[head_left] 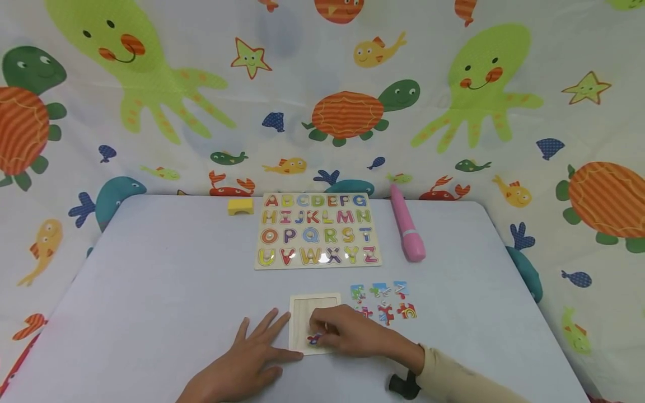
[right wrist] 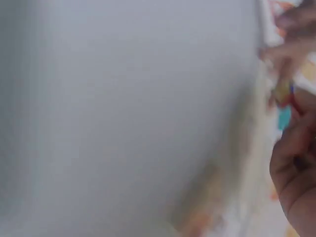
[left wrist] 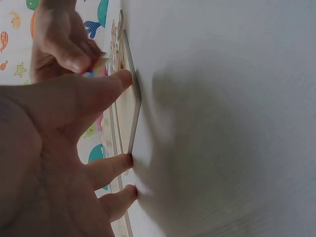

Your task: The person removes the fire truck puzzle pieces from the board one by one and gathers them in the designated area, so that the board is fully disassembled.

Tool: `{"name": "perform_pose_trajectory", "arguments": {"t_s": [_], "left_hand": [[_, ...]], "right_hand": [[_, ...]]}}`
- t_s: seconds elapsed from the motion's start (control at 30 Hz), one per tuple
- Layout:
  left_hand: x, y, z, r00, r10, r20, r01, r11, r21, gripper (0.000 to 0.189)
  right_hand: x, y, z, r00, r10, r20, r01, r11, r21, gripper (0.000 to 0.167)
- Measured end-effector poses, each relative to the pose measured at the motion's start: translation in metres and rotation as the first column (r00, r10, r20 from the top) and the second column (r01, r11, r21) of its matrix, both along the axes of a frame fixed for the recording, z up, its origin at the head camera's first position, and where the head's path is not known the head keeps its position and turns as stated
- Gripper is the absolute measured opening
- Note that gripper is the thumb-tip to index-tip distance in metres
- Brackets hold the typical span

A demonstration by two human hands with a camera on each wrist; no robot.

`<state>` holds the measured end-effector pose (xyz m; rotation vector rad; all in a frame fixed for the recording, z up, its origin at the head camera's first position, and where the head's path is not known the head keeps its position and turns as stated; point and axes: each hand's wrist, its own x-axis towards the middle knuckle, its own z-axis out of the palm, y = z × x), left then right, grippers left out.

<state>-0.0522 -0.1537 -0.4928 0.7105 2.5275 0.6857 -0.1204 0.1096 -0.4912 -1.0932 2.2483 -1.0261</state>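
A small wooden puzzle tray (head_left: 301, 313) with a raised rim lies near the front of the table. Spread beside it, my left hand (head_left: 252, 358) touches its left edge with straight fingers; in the left wrist view the fingertips (left wrist: 124, 160) rest along that edge. Over the tray, my right hand (head_left: 347, 333) pinches a small colourful jigsaw piece (head_left: 314, 339) between thumb and fingers. The right wrist view is blurred, but the pinched piece shows at its right side. Several loose jigsaw pieces (head_left: 386, 313) lie in two rows right of the tray, one partly covered by the right hand.
Behind the tray lies an alphabet peg board (head_left: 317, 232). A yellow arch block (head_left: 241, 206) sits at its left, and a pink pen-shaped object (head_left: 408, 229) at its right. A black object (head_left: 404, 386) is by the right sleeve. A sea-animal printed cloth (head_left: 282, 73) hangs behind the table.
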Motion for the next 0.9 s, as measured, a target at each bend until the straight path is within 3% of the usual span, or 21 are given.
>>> {"name": "perform_pose_trajectory", "arguments": {"t_s": [0.1,0.23,0.43,0.57,0.7,0.9], "left_hand": [[-0.001,0.001,-0.001,1.000,0.004,0.006,-0.004,1.000,-0.004,0.042],[0.000,0.003,-0.001,1.000,0.017,0.022,-0.016,1.000,-0.012,0.041],[-0.002,0.004,0.001,0.999,0.028,0.028,-0.027,0.999,-0.036,0.040],[-0.002,0.004,0.002,0.999,0.026,0.030,-0.025,0.999,-0.035,0.039],[-0.002,0.004,0.001,0.999,0.023,0.037,-0.022,1.000,-0.022,0.039],[-0.002,0.004,0.002,0.999,0.027,0.042,-0.026,0.999,-0.034,0.038]], "right_hand": [[-0.010,0.021,0.016,0.998,0.019,0.063,-0.020,1.000,0.019,0.018],[-0.022,0.061,0.034,0.995,0.021,0.093,-0.035,0.988,0.151,0.022],[-0.017,0.102,0.032,0.989,0.042,0.139,-0.080,0.956,0.283,0.027],[-0.012,0.106,0.024,0.998,0.058,0.023,-0.062,0.938,0.341,0.030],[-0.009,0.105,0.019,0.993,0.055,-0.106,-0.009,0.919,0.393,0.032],[-0.007,0.104,0.010,0.983,0.058,-0.173,0.021,0.905,0.425,0.024]]}}
